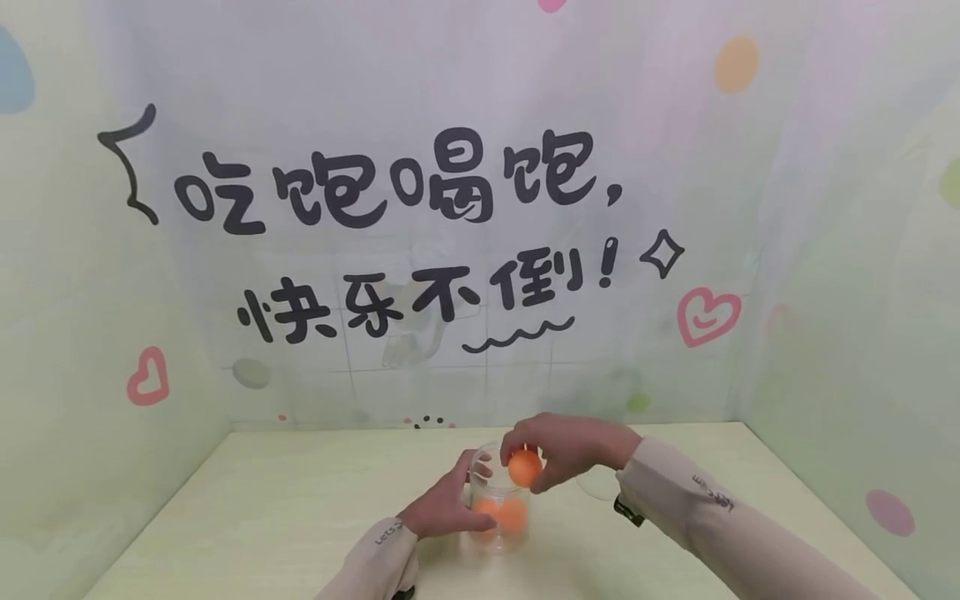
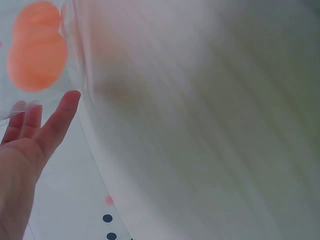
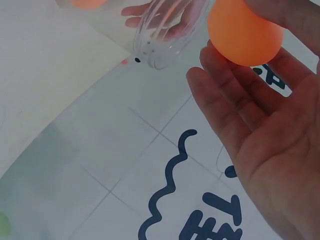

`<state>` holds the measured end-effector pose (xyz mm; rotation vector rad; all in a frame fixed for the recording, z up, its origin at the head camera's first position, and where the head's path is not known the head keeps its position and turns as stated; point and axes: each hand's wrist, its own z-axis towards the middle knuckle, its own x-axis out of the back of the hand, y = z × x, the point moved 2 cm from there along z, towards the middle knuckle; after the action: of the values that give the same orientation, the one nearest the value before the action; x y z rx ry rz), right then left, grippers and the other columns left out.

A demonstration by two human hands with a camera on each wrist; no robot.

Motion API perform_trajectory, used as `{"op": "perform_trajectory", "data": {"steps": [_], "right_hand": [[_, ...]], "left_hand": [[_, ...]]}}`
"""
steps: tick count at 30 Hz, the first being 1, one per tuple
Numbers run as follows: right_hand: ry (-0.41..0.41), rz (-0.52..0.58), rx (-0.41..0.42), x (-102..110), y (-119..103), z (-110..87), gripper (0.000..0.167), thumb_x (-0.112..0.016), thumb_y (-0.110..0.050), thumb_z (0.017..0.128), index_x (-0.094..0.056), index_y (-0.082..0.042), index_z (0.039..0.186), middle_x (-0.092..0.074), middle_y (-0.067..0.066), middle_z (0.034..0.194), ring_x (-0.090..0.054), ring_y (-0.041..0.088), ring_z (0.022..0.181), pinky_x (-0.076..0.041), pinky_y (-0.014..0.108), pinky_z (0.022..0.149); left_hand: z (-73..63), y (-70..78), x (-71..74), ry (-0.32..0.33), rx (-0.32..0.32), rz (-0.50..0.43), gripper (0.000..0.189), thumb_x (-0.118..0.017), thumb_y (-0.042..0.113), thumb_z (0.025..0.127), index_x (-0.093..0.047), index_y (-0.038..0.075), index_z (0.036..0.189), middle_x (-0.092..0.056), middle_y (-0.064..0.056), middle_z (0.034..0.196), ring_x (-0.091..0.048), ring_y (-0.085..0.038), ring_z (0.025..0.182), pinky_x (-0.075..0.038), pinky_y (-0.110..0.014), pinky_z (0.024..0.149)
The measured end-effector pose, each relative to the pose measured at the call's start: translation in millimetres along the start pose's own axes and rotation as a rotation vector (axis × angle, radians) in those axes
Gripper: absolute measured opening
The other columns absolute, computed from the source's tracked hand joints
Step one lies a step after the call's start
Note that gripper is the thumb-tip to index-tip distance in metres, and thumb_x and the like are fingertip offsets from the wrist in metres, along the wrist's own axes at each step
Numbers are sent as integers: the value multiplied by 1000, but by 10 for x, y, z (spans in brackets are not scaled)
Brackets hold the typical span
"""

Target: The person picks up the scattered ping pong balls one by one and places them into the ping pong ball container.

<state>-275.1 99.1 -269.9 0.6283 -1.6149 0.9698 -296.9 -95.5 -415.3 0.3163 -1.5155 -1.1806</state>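
A clear plastic jar (image 1: 499,543) stands upright on the table, its open mouth facing up. Two orange balls (image 1: 513,517) lie low inside it, seen through the wall. My left hand (image 1: 448,507) holds the jar from the left, thumb on the near side and fingers round the far side. Between thumb and fingers, my right hand (image 1: 570,443) pinches another orange ball (image 1: 526,469) right at the jar's mouth. The right wrist view shows this held ball (image 3: 246,34) close beside the jar's ridged neck (image 3: 156,50). Through the wall in the left wrist view, the balls (image 2: 37,60) overlap.
A clear round lid (image 1: 596,485) lies on the pale table (image 1: 315,483), partly behind my right wrist. Printed curtains (image 1: 420,100) with black lettering, hearts and dots enclose the table at the back and both sides.
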Motion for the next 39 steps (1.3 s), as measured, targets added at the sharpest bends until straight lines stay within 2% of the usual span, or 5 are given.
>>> {"op": "perform_trajectory", "data": {"steps": [7,16,24,35,39], "right_hand": [[25,21,-14,103,94,125,28,-71,-4,76,-64,-15,100,-58,-9,91,-50,6,80,-45,21,70],[22,85,-68,65,163,187,27,-70,-4,78,-63,-16,101,-58,-8,88,-52,10,80,-45,22,70],[30,61,-52,106,162,268,26,-70,-3,77,-64,-15,99,-58,-7,87,-50,9,79,-43,22,69],[19,68,-135,146,187,309,24,-70,-4,77,-64,-17,97,-58,-8,84,-51,10,79,-43,24,69],[16,79,-128,137,172,316,24,-70,-4,77,-64,-16,97,-58,-7,83,-51,10,78,-43,24,68]], "left_hand": [[10,-8,18,-7,-15,0,86,-75,30,72,-27,6,140,-50,-17,131,-46,-34,122,-38,-55,97],[1,5,-6,1,-9,7,82,-76,28,71,-31,9,137,-50,-15,130,-48,-34,120,-40,-53,96],[-8,11,22,2,3,-8,82,-75,28,72,-29,9,137,-49,-15,131,-47,-34,121,-38,-56,98],[10,-2,-21,-1,7,-12,79,-74,26,72,-31,10,136,-50,-15,131,-47,-33,120,-39,-54,96],[1,-9,-24,-2,8,-22,78,-74,25,72,-31,12,136,-50,-14,131,-47,-32,120,-39,-55,96]]}}
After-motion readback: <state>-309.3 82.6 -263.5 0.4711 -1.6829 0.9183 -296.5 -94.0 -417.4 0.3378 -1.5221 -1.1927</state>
